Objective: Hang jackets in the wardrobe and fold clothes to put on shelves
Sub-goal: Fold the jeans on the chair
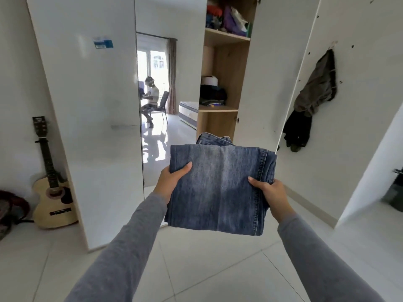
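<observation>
A pair of folded blue jeans is held flat in front of me, at waist height above the tiled floor. My left hand grips its left edge with the thumb on top. My right hand grips the right edge the same way. Straight ahead stands the open wardrobe with wooden shelves. Its middle shelf carries a small pile of dark clothes, and the upper shelf holds colourful items. The jeans are short of the wardrobe, below the middle shelf.
A white wardrobe door stands open on the left with a mirror panel showing a seated person. Another open door on the right has dark garments hanging from a hook. A guitar leans against the left wall.
</observation>
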Demonstrator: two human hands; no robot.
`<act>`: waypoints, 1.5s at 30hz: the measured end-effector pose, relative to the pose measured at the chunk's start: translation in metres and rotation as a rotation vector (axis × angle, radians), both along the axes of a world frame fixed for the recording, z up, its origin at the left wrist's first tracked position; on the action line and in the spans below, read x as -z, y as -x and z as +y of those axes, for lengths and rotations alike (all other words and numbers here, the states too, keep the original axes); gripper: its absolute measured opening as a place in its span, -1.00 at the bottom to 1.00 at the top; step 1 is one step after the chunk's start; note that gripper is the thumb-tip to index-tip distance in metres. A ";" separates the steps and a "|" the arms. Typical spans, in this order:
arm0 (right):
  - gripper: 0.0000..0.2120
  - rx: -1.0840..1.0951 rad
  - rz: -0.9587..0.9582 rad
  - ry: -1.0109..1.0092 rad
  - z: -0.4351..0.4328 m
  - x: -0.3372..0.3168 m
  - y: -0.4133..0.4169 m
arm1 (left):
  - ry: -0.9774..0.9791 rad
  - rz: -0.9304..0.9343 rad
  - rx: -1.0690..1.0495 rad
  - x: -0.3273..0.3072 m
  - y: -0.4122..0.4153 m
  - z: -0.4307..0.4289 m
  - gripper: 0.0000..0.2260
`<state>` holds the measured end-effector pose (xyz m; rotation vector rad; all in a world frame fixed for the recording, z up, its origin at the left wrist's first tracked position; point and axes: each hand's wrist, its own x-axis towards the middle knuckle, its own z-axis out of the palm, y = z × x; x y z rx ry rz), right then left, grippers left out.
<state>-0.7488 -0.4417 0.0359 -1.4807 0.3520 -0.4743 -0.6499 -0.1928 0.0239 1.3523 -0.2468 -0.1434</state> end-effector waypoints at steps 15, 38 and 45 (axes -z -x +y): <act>-0.74 0.117 0.012 -0.035 -0.115 0.003 -0.349 | -0.008 0.061 0.059 -0.005 -0.370 -0.139 -0.46; -0.78 -0.026 0.162 0.136 -0.409 0.041 -0.784 | 0.065 0.255 -0.073 0.066 -0.755 -0.413 -0.60; -0.69 -0.160 0.342 0.174 -0.412 0.135 -0.912 | -0.093 0.341 -0.222 0.141 -0.853 -0.408 -0.61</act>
